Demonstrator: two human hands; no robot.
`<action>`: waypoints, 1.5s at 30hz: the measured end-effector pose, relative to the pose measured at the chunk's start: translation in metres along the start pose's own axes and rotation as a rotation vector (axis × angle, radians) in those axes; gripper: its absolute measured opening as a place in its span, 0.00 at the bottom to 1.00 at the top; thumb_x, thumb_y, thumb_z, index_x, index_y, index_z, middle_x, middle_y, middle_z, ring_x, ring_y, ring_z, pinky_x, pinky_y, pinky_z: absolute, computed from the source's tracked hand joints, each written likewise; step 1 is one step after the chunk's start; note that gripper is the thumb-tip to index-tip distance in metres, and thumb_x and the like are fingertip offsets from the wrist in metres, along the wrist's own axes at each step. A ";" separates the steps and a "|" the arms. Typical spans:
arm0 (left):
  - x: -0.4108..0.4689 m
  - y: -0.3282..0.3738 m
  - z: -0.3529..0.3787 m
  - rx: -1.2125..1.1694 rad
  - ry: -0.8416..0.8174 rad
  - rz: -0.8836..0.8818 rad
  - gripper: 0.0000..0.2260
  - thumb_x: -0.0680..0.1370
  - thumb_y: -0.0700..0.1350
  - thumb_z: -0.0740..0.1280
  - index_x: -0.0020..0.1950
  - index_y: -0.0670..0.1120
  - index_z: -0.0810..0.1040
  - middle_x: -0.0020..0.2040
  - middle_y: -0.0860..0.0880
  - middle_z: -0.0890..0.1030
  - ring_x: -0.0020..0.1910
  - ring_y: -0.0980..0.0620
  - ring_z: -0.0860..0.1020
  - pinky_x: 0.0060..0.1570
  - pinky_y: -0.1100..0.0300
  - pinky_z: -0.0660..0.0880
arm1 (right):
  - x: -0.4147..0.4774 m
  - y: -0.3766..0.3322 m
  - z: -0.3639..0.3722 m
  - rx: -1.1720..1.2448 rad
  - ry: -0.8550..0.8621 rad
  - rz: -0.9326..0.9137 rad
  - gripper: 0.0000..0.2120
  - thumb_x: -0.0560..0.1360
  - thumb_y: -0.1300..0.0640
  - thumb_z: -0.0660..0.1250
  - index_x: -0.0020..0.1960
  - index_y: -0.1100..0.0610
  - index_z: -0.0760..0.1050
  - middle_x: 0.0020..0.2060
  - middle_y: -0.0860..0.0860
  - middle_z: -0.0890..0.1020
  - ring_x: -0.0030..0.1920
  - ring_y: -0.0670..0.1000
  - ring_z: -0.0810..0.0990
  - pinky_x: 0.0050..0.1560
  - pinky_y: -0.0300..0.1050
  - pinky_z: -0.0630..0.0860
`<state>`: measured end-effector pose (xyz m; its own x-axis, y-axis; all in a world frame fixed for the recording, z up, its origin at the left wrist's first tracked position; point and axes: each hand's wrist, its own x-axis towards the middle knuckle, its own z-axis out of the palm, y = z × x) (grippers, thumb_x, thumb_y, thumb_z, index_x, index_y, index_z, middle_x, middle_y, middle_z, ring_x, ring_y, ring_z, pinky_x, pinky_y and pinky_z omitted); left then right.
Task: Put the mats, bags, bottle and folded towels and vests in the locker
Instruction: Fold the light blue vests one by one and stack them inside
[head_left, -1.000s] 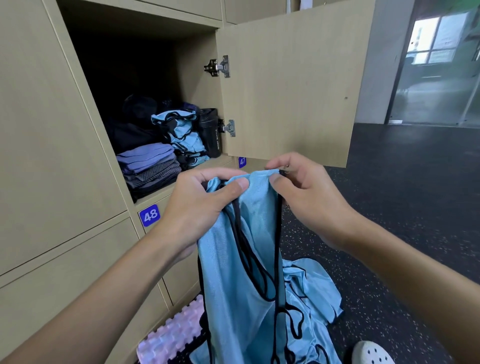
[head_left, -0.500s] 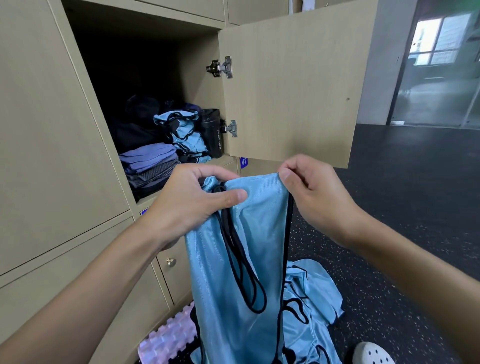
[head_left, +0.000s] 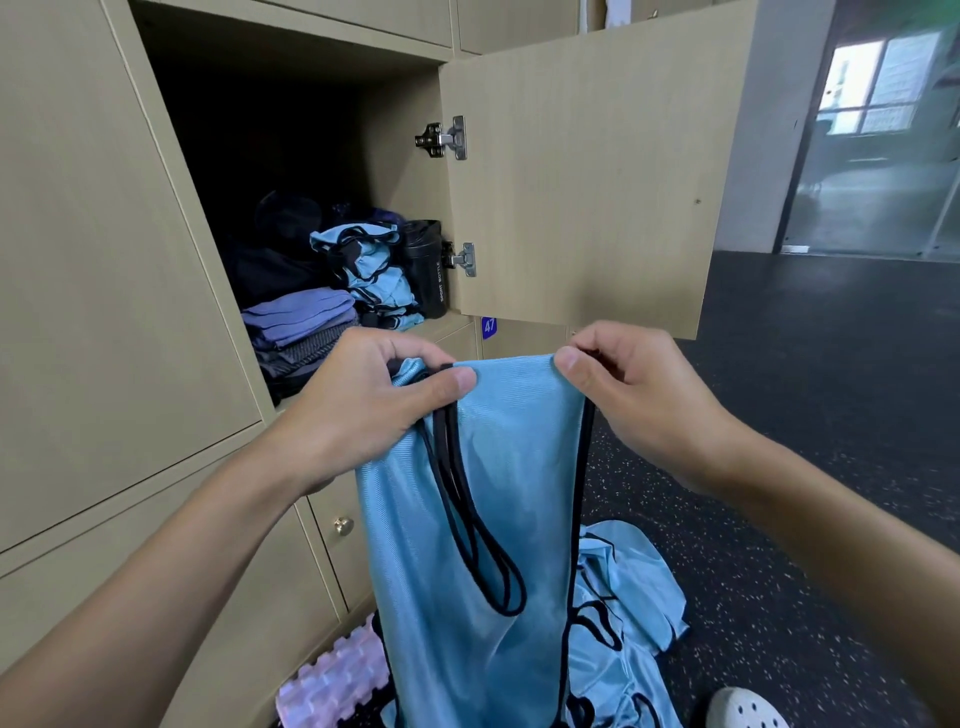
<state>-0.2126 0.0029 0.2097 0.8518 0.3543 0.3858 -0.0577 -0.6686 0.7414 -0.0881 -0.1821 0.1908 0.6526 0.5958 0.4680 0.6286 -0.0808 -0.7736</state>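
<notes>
**Blue vest held up in front of open locker, both hands pinching its top edge**

- Far left: closed locker doors (head_left: 104, 260), tan wood.
- Open locker compartment (head_left: 400, 156), contents left to right:
  - dark bags (head_left: 270, 265) at the back left, detail lost in shadow
  - folded towels (head_left: 298, 325), a purple and grey stack at the front left edge
  - folded vests (head_left: 371, 270), a light blue pile with black trim just right of the towels
  - black bottle (head_left: 428, 270), upright by the right wall, just beside the vest pile
- Locker door (head_left: 582, 182) is swung open to the right on two hinges (head_left: 447, 137). A blue "47" tag (head_left: 489, 326) sits below its lower edge.
- Left hand (head_left: 363, 410) grips the top left corner of the held vest (head_left: 524, 467). The thumb lies flat across the fabric and clamps it against curled fingers. The black strap loops are bunched under that grip and hang down the front.
- The vest hangs vertically between the hands, in front of the lower doors and outside the compartment. Its top edge is stretched roughly level.
- Right hand (head_left: 639, 395) pinches the top right corner between thumb and forefinger, other fingers curled in.
- On the floor (head_left: 831, 415):
  - pink ribbed foam mat (head_left: 332, 680) at the locker base, left of the hanging vest
  - loose vests (head_left: 634, 582) heaped unfolded behind and to the right of it
  - white shoe (head_left: 748, 709) at the bottom right
</notes>
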 end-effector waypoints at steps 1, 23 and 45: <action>0.000 -0.002 0.000 0.022 -0.016 0.007 0.12 0.74 0.56 0.72 0.40 0.48 0.84 0.41 0.39 0.83 0.35 0.43 0.75 0.42 0.56 0.69 | 0.000 0.000 -0.001 -0.016 -0.001 0.002 0.12 0.81 0.56 0.62 0.39 0.53 0.75 0.23 0.40 0.67 0.24 0.41 0.64 0.27 0.31 0.62; -0.009 0.002 0.032 0.105 0.012 0.068 0.05 0.69 0.51 0.79 0.42 0.53 0.86 0.33 0.57 0.82 0.30 0.62 0.71 0.32 0.68 0.67 | -0.001 -0.010 0.016 0.514 -0.235 0.221 0.16 0.78 0.76 0.56 0.53 0.65 0.81 0.44 0.59 0.83 0.44 0.52 0.84 0.49 0.42 0.82; 0.001 -0.012 -0.004 -0.055 -0.107 -0.062 0.10 0.82 0.46 0.65 0.51 0.49 0.86 0.54 0.59 0.85 0.57 0.65 0.78 0.61 0.65 0.69 | 0.000 -0.004 -0.012 0.057 -0.099 -0.064 0.09 0.80 0.61 0.64 0.42 0.55 0.79 0.38 0.54 0.83 0.36 0.42 0.76 0.41 0.34 0.73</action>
<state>-0.2137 0.0136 0.2037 0.9050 0.3203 0.2801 -0.0295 -0.6095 0.7923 -0.0853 -0.1914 0.1988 0.5655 0.6745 0.4746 0.6404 0.0034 -0.7680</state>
